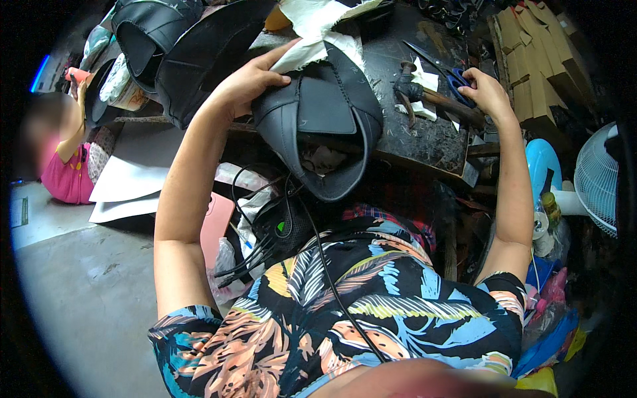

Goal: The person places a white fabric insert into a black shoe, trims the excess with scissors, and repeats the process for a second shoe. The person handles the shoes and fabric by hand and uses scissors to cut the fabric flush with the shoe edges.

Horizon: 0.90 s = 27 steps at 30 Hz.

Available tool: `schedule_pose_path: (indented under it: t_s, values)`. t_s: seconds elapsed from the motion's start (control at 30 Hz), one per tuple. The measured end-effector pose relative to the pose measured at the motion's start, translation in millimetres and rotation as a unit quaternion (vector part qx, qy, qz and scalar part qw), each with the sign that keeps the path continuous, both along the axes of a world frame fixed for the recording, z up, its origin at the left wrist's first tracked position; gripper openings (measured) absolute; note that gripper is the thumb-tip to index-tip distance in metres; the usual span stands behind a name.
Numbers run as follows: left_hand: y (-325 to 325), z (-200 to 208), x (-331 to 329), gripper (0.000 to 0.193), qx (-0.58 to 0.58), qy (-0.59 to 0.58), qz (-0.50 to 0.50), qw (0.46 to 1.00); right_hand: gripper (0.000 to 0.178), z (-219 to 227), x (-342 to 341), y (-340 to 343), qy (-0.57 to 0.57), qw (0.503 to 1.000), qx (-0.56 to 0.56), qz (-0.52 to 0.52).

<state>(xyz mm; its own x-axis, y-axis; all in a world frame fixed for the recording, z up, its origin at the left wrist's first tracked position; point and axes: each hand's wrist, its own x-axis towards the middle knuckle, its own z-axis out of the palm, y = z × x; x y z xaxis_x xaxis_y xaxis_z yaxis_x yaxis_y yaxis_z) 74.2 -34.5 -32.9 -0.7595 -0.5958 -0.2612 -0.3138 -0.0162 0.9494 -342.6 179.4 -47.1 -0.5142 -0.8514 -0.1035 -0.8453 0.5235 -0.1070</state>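
Left of the hammer (439, 99), your left hand (255, 81) pinched the black shoe upper (323, 106); beside the hammer, your right hand (488, 94) grasped blue-handled scissors (454, 80), which a careless pull could have snagged.

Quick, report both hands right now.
Left hand: closed on the edge of the black shoe upper, by the white cloth.
Right hand: fingers curled at the blue-handled scissors; firmness of grip cannot be told.
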Motion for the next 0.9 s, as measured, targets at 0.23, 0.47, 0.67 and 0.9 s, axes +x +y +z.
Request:
schedule_pose_path:
  t_s: [0.23, 0.47, 0.67, 0.9]
  values:
    - [-2.7, 19.4, 5.0, 0.078, 0.053, 0.122, 0.066, 0.989, 0.047, 14.4, -13.1, -1.8, -0.025, 0.999, 0.024, -0.012]
    - [-11.7, 24.8, 45.9, 0.070, 0.031, 0.300, 0.090, 0.949, 0.022, 19.5, 59.2, 29.8, -0.320, 0.893, -0.281, 0.145]
    - [-2.7, 23.2, 60.2, 0.069, 0.086, 0.382, 0.133, 0.911, 0.034, 4.4, 165.3, 58.6, -0.487, 0.850, -0.158, 0.123]
    - [13.9, 9.3, 58.2, 0.065, 0.109, 0.392, 0.131, 0.904, 0.045, -9.1, 201.3, 62.8, -0.507, 0.830, -0.205, 0.110]
